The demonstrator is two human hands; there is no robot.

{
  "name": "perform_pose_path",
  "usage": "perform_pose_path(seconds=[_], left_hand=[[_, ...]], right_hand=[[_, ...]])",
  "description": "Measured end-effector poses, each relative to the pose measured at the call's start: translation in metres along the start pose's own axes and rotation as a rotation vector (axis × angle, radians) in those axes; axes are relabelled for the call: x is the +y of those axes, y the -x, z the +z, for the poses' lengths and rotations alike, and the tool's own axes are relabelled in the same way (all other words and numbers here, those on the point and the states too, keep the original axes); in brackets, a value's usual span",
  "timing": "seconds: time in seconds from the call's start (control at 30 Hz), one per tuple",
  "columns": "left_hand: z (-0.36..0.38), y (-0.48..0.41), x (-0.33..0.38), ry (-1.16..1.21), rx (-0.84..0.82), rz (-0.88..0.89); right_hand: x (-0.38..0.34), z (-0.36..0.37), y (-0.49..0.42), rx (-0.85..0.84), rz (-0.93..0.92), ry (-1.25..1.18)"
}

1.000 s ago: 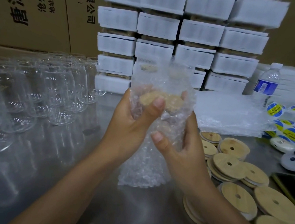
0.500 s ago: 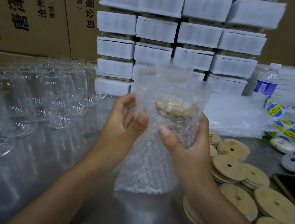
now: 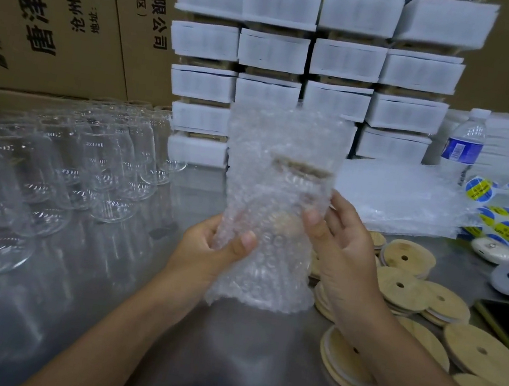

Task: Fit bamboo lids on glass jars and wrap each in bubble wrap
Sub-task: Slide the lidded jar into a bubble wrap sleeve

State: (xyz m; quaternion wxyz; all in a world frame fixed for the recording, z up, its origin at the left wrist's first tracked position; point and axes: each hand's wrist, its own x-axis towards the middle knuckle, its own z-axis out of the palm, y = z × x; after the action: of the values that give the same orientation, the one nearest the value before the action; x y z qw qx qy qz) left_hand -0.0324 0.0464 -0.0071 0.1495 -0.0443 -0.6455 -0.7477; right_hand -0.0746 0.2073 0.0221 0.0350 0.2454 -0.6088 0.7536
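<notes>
Gripping lower now, left hand (image 3: 215,249); bubble-wrapped jar (image 3: 275,195) upright.

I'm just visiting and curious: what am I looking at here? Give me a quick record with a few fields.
Held item: bubble-wrapped jar, upright, bamboo lid showing through
Left hand: grips the wrap low down
Right hand: thumb on the wrap's right side, fingers fairly straight
On the left: bare glass jars
On the right: loose bamboo lids
Behind: stacked white foam packs, water bottle
</notes>
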Motion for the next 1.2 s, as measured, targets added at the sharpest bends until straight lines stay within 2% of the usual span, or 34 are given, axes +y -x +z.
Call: perform_pose_path(seconds=[0.13, 0.23, 0.47, 0.63, 0.9, 1.2], left_hand=[[0.003, 0.001, 0.004, 0.153, 0.071, -0.061], [0.009, 0.003, 0.005, 0.128, 0.108, -0.051], [0.008, 0.002, 0.006, 0.022, 0.155, 0.026], [-0.001, 0.001, 0.002, -0.075, 0.108, 0.033], [-0.007, -0.001, -0.001, 0.023, 0.054, -0.053], [-0.005, 0.002, 0.003, 0.093, -0.031, -0.087]], right_hand=[[0.004, 0.003, 0.003, -0.077, 0.002, 0.078], [0.007, 0.011, 0.008, -0.143, 0.016, 0.065], [0.013, 0.013, 0.005, -0.097, -0.004, 0.09], [0.017, 0.008, 0.003, -0.088, 0.033, 0.163], [0.014, 0.001, -0.001, -0.135, -0.025, 0.056], [0.01, 0.005, 0.005, -0.076, -0.103, 0.161]])
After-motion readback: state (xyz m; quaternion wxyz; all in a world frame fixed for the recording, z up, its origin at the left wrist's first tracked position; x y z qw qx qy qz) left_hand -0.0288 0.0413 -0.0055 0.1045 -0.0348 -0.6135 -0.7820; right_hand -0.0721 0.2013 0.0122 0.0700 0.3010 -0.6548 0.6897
